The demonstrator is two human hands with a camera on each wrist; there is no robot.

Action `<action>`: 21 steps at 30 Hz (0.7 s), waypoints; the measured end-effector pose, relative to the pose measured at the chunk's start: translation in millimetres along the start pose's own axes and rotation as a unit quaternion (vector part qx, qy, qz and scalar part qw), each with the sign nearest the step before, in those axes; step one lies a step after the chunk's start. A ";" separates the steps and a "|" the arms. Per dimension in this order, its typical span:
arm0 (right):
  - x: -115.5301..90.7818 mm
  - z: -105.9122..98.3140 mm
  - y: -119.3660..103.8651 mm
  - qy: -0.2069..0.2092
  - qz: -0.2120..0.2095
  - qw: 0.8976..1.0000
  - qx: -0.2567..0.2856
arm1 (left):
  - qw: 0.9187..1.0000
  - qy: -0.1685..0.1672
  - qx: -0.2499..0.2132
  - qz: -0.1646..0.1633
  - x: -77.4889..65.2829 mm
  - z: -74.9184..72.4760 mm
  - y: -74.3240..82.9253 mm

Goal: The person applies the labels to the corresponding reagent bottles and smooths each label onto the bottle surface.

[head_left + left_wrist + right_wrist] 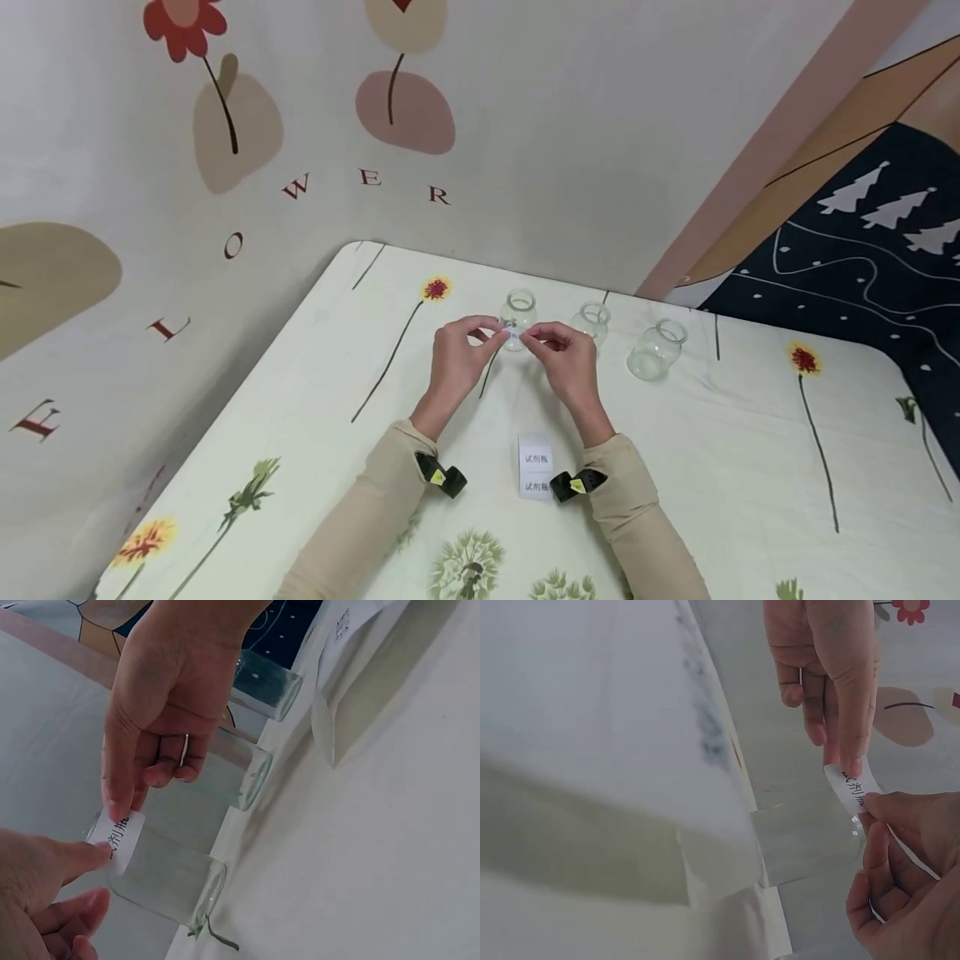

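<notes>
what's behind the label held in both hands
From the head view, a clear glass jar stands behind the label; the part of it that the label covers cannot be seen.

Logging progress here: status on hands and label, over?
Left hand and right hand pinching one label. Held before leftmost glass jar, contact unclear. Nothing visibly in the way.

Your left hand [461,354] and right hand [567,362] pinch opposite ends of a white rectangular label [130,849] printed 试剂瓶 in black. Directly behind it, your clear glass jar [169,883] stands upright, open-mouthed.
</notes>
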State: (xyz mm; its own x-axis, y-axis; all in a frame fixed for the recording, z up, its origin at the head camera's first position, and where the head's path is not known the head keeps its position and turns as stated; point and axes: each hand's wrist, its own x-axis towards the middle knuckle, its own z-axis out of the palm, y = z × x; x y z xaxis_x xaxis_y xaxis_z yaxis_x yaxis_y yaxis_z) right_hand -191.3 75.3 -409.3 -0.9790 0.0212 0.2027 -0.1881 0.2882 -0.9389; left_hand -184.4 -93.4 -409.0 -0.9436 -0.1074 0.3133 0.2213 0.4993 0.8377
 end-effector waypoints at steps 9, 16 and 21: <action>0.0 1.7 -2.4 0.019 -0.004 1.000 -0.014 | 1.000 -0.016 -0.008 0.014 3.9 1.2 0.0; -1.9 4.1 -1.4 0.023 0.009 1.000 -0.019 | 1.000 -0.018 -0.001 -0.002 2.9 0.7 -1.5; -2.5 6.4 -1.7 0.018 0.021 0.999 -0.019 | 1.000 -0.016 0.005 -0.006 2.9 0.3 -4.2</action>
State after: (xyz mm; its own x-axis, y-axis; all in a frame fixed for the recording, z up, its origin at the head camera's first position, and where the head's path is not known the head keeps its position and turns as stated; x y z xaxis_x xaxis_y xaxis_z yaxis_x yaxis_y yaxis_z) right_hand -189.0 68.6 -410.0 -0.9824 0.0673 0.1745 -0.1441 0.3219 -0.9357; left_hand -188.2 -95.5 -411.7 -0.9537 -0.0869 0.2881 0.2066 0.5068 0.8370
